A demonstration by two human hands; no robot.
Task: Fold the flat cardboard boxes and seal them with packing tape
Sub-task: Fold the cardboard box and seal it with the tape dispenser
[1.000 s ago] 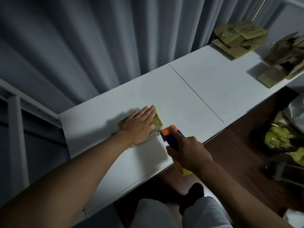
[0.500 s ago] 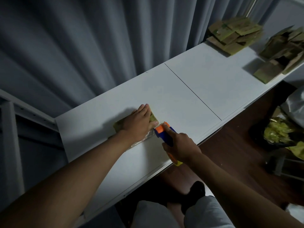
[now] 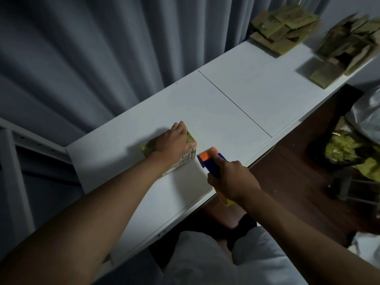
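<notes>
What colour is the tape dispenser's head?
Orange, on a blue body; the tape dispenser shows in the head view, gripped by the right hand.

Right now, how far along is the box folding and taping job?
Done: cannot tell. Two cardboard piles sit at the table's far end, too blurred to tell whether they are flat or sealed.
In hand: the left hand presses one box flat on the white table; the right hand grips the tape dispenser at the box's near side.
Left: finishing this seal, then any unfolded boxes.

Orange-blue tape dispenser (image 3: pixel 209 159); green-brown box (image 3: pixel 190 148); white table (image 3: pixel 226 112).
</notes>
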